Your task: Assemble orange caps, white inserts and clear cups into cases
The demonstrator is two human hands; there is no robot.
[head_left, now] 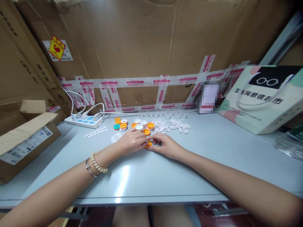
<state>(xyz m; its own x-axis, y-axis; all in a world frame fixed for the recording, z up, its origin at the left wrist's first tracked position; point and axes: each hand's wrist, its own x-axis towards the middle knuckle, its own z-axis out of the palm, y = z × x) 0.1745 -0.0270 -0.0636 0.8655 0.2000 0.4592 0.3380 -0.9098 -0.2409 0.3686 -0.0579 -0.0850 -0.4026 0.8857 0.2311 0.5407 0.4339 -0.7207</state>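
Over the middle of the table, my left hand (133, 142) and my right hand (167, 145) meet around a small orange round dish-shaped piece (148, 145). My right thumb and index finger pinch it from the right. The bent fingers of my left hand close on its left side and partly cover it. Just beyond the fingers lies another orange round piece (146, 132). White round pieces (139, 126) and more orange ones sit behind it. Farther left is a small group with a teal round piece (116, 126).
Small white parts (161, 125) lie in piles behind my right hand, with clear pieces (163, 114) in rows at the back. White discs (96, 131) lie near a power strip (84, 121). An open carton (28, 142) stands left; a phone (208, 97) and paper bag (260, 97) stand right.
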